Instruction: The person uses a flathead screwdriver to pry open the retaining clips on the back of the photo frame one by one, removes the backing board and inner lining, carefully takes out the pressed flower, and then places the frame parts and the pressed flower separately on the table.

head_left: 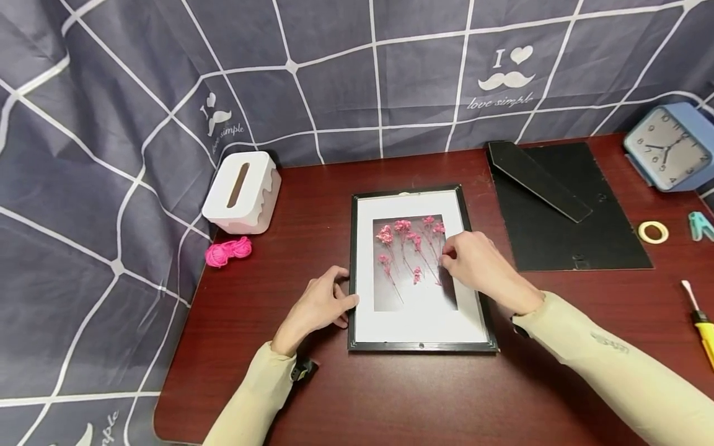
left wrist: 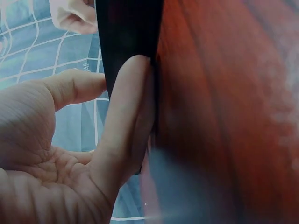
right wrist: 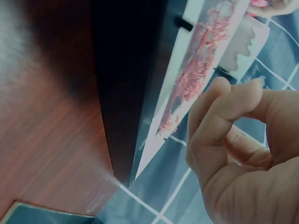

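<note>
A black picture frame (head_left: 422, 347) with a white mat (head_left: 415, 328) lies face-up on the dark red table. Several pink dried flowers (head_left: 403, 227) with thin stems are spread in its grey middle window. My left hand (head_left: 319, 300) rests at the frame's left side, thumb over the rim. In the left wrist view its long straight finger (left wrist: 133, 93) lies along the black side. Over the window's right edge, my right hand (head_left: 474, 263) pinches with thumb and forefinger at the rightmost flower's stem. The fingertips (right wrist: 218, 86) hide the pinched part.
A black backboard (head_left: 546, 248) with its stand lies to the right. Beyond are a blue alarm clock (head_left: 669, 148), a pale yellow ring (head_left: 653, 232), a teal clip (head_left: 700, 227) and a yellow-handled screwdriver (head_left: 704, 334). Back left are a white tissue box (head_left: 240, 189) and pink yarn (head_left: 227, 251).
</note>
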`<state>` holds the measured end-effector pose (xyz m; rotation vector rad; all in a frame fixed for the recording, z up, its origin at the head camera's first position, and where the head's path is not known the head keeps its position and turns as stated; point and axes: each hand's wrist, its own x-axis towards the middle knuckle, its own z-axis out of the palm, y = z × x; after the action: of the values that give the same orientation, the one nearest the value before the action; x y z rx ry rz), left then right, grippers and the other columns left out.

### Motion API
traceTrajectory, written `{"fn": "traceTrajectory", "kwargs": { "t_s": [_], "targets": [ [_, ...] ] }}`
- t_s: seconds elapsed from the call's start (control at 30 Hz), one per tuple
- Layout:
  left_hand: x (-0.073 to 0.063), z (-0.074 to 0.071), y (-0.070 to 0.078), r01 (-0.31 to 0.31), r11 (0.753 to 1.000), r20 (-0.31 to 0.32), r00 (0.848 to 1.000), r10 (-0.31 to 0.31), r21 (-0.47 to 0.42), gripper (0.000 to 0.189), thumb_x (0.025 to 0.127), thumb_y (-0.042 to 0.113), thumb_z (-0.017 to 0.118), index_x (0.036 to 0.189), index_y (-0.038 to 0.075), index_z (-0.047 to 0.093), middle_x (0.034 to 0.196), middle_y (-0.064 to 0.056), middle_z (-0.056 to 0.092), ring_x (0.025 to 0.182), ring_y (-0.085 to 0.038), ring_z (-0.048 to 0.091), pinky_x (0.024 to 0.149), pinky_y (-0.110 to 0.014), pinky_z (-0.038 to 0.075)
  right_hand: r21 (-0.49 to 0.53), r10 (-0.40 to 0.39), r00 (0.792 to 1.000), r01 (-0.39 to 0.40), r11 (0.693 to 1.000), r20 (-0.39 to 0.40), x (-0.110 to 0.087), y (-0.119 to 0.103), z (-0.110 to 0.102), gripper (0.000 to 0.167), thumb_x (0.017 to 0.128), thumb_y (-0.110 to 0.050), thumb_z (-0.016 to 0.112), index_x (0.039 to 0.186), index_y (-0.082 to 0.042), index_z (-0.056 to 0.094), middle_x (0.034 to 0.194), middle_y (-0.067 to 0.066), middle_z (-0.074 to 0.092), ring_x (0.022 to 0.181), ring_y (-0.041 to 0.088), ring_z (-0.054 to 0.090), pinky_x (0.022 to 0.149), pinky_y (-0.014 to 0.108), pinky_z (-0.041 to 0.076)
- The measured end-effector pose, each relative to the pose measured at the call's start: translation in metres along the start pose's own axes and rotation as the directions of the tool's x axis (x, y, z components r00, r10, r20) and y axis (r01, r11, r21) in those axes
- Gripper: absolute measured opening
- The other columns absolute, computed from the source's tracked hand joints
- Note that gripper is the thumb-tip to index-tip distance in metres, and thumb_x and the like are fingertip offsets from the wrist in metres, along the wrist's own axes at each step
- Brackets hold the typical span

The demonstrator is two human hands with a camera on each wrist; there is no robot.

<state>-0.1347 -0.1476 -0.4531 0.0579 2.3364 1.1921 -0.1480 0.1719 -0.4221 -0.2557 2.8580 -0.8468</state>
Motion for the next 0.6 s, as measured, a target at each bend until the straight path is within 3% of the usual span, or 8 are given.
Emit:
{"fn": "traceTrajectory", "kwargs": {
  "t_s": [0.07, 0.17, 0.3, 0.47, 0.6],
  "targets": [
    [0.001, 0.000, 0.000, -0.005, 1.000, 0.002, 1.000, 0.005, -0.006, 0.057, 0.098, 0.011, 0.076, 0.150, 0.004, 0.054, 0.083, -0.011, 0.068, 0.055, -0.018, 0.074, 0.054, -0.037, 0.068, -0.003, 0.002, 1.000, -0.002, 1.000, 0.025, 0.008, 0.000, 0.002, 0.017, 0.099, -0.007, 0.071, 0.087, -0.005, 0.082, 0.077, 0.006, 0.074, 0.071, 0.020, 0.059, 0.061, 0.029, 0.044],
    [0.001, 0.000, -0.001, -0.011, 1.000, 0.007, 1.000, 0.011, -0.018, 0.057, 0.097, 0.010, 0.076, 0.149, 0.002, 0.054, 0.083, -0.011, 0.068, 0.055, -0.018, 0.074, 0.054, -0.037, 0.068, 0.010, -0.003, 0.999, 0.003, 1.000, 0.049, 0.018, 0.003, 0.006, 0.030, 0.098, -0.007, 0.070, 0.068, -0.008, 0.073, 0.060, -0.001, 0.055, 0.062, 0.016, 0.049, 0.055, 0.028, 0.036],
    [0.001, -0.001, -0.002, -0.012, 0.999, 0.018, 1.000, 0.013, -0.037, 0.056, 0.098, 0.010, 0.075, 0.149, 0.001, 0.054, 0.083, -0.011, 0.068, 0.055, -0.017, 0.074, 0.055, -0.037, 0.069, -0.012, -0.010, 0.999, 0.010, 1.000, 0.038, 0.038, 0.025, 0.025, 0.047, 0.095, -0.013, 0.073, 0.052, -0.016, 0.055, 0.050, -0.009, 0.035, 0.053, 0.011, 0.038, 0.048, 0.029, 0.030],
    [-0.001, -0.003, -0.001, -0.002, 0.999, 0.052, 0.999, 0.004, -0.047, 0.060, 0.098, 0.014, 0.079, 0.150, 0.002, 0.052, 0.084, -0.012, 0.069, 0.057, -0.018, 0.075, 0.057, -0.038, 0.069, -0.070, 0.035, 0.999, -0.032, 0.997, 0.042, 0.063, 0.054, 0.051, 0.041, 0.092, -0.013, 0.072, 0.055, -0.018, 0.057, 0.050, -0.007, 0.046, 0.056, 0.015, 0.044, 0.050, 0.030, 0.036],
    [-0.001, -0.004, -0.001, 0.001, 1.000, 0.068, 0.998, 0.001, -0.029, 0.069, 0.093, 0.014, 0.086, 0.152, 0.002, 0.050, 0.085, -0.011, 0.071, 0.059, -0.018, 0.076, 0.058, -0.037, 0.069, -0.108, 0.078, 0.994, -0.069, 0.992, 0.073, 0.073, 0.063, 0.061, 0.036, 0.090, -0.012, 0.069, 0.055, -0.016, 0.057, 0.049, -0.005, 0.050, 0.055, 0.017, 0.049, 0.048, 0.030, 0.040]
  ]
}}
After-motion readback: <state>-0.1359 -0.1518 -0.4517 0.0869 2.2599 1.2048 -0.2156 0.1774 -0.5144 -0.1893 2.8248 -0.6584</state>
